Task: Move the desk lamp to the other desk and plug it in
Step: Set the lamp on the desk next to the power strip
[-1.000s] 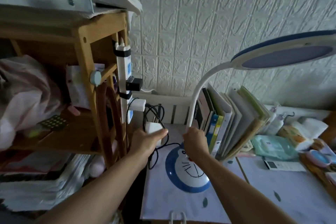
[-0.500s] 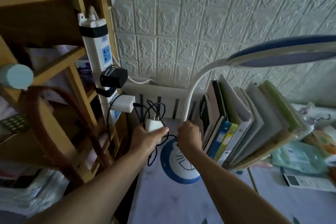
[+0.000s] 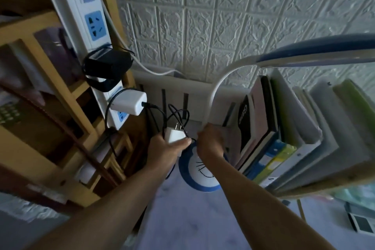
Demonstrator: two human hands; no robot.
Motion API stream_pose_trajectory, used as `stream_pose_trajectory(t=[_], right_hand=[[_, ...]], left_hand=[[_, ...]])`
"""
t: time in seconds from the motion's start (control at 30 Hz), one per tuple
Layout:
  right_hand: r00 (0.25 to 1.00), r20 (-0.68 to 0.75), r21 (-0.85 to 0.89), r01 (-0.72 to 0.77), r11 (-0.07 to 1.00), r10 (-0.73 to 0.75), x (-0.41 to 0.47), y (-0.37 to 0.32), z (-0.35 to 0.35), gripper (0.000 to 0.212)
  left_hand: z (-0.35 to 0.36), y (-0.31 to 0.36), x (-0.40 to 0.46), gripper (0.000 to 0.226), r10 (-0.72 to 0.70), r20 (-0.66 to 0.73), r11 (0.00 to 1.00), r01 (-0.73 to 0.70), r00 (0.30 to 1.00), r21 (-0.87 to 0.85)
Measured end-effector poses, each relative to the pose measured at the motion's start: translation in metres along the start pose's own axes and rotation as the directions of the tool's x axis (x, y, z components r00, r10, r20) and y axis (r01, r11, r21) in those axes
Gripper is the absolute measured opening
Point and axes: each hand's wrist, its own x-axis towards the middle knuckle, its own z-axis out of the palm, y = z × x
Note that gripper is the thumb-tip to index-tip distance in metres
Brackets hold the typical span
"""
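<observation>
The desk lamp has a round blue and white cartoon base [image 3: 199, 177] on the desk, a white curved neck [image 3: 220, 85] and a blue-rimmed head [image 3: 316, 51] at the upper right. My right hand [image 3: 210, 144] grips the bottom of the neck. My left hand [image 3: 166, 149] holds the lamp's white plug adapter [image 3: 175, 133], prongs pointing up, with its black cable [image 3: 178, 114] looped behind. A white power strip [image 3: 91, 32] is strapped upright to the wooden shelf post, with free blue sockets at the top and at the bottom [image 3: 122, 116].
A black adapter [image 3: 107, 65] and a white charger [image 3: 129, 103] occupy the strip's middle sockets. A wooden shelf unit [image 3: 60, 95] fills the left. Upright books and folders [image 3: 284, 138] stand just right of the lamp. A textured white wall lies behind.
The view has closed in on the power strip and tilted. My left hand has lifted the plug adapter slightly toward the strip. My right hand stays on the lamp neck.
</observation>
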Motion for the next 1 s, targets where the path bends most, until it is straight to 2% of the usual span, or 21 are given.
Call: stream_pose_trajectory(t=[0.13,0.27,0.37,0.57,0.7,0.8,0.87,0.93,1.0], right_hand=[[1.0,0.017,-0.031,0.02,0.999,-0.019,0.015,0.008,0.009,0.016],[0.996,0.08,-0.078,-0.044,0.996,0.051,0.023,0.018,0.018,0.014],[0.994,0.102,-0.128,-0.025,0.991,0.039,0.024,0.025,0.022,0.013],[0.994,0.098,-0.012,-0.056,0.998,0.057,0.025,0.032,0.032,0.017],[0.995,0.096,-0.051,-0.03,0.998,0.035,0.025,0.033,0.034,0.018],[0.992,0.117,-0.033,-0.046,0.998,0.05,0.024,0.033,0.031,0.017],[0.989,0.141,-0.067,-0.038,0.997,0.047,0.023,0.032,0.028,0.015],[0.981,0.188,-0.124,-0.026,0.992,0.049,0.02,0.029,0.024,0.012],[0.971,0.228,-0.154,-0.042,0.987,0.076,0.015,0.024,0.019,0.017]], left_hand=[[0.004,-0.012,0.006,0.021,-0.002,-0.01,1.0,0.002,1.0,0.018],[0.003,-0.018,0.009,0.023,-0.008,-0.025,1.0,0.008,1.0,0.002],[0.003,-0.021,0.01,0.023,-0.006,-0.017,1.0,0.006,1.0,-0.001],[0.001,-0.025,0.014,0.023,0.0,0.001,1.0,0.0,1.0,0.024],[0.0,-0.029,0.011,0.034,-0.015,-0.003,0.999,0.015,1.0,0.041],[-0.002,-0.029,0.007,0.029,-0.017,-0.001,0.999,0.017,1.0,0.029],[-0.004,-0.028,0.004,0.023,-0.017,0.002,1.0,0.017,1.0,0.01],[-0.005,-0.024,0.001,0.026,-0.011,-0.001,1.0,0.011,1.0,-0.003],[-0.007,-0.021,-0.003,0.023,-0.006,0.001,1.0,0.006,1.0,-0.001]])
